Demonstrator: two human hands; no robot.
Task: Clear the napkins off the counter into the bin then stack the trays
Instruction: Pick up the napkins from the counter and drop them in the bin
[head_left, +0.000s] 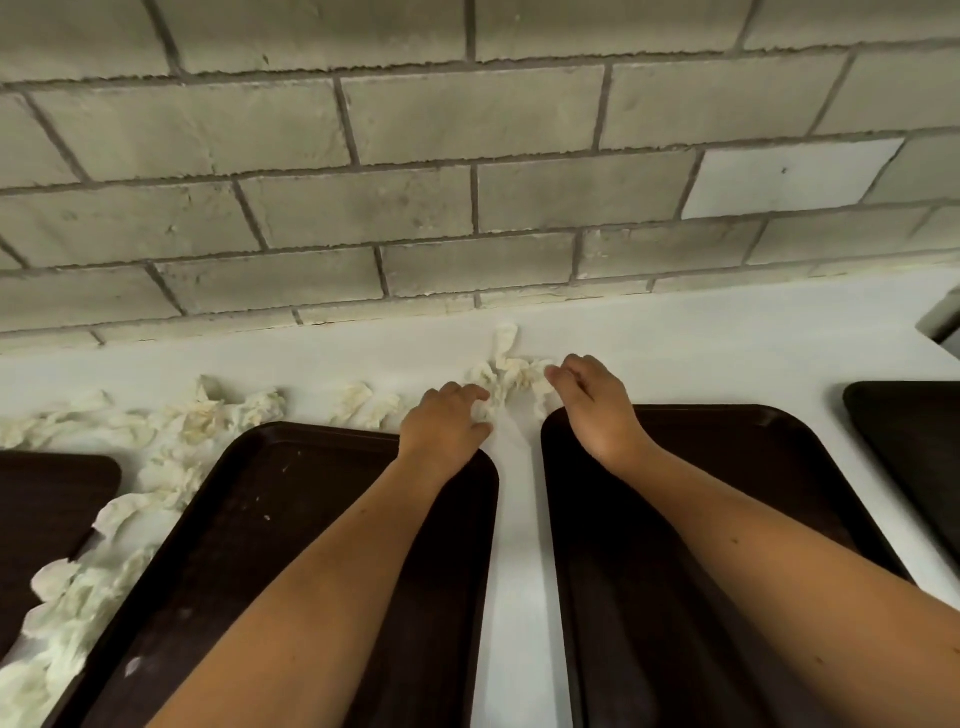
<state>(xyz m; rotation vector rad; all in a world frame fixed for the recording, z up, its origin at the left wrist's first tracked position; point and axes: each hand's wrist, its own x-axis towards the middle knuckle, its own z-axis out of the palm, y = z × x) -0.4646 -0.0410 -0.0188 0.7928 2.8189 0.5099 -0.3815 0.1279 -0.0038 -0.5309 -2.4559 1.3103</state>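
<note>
Dark brown rectangular plastic trays (291, 519) lie under your forearms. Your left hand (447, 415) and right hand (589, 397) each grip crumpled white paper napkins (511, 371) on the white tabletop (701, 343).

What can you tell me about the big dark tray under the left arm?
The dark brown rectangular tray has rounded corners and a low raised rim, and looks like plastic. It lies flat on the white counter, with pale crumbs and smears on its surface. The arm of the left hand stretches over it; whether they touch is unclear. Along its left and far edges lie crumpled white paper napkins. A strip of counter separates it from the matching tray on its right.
</note>
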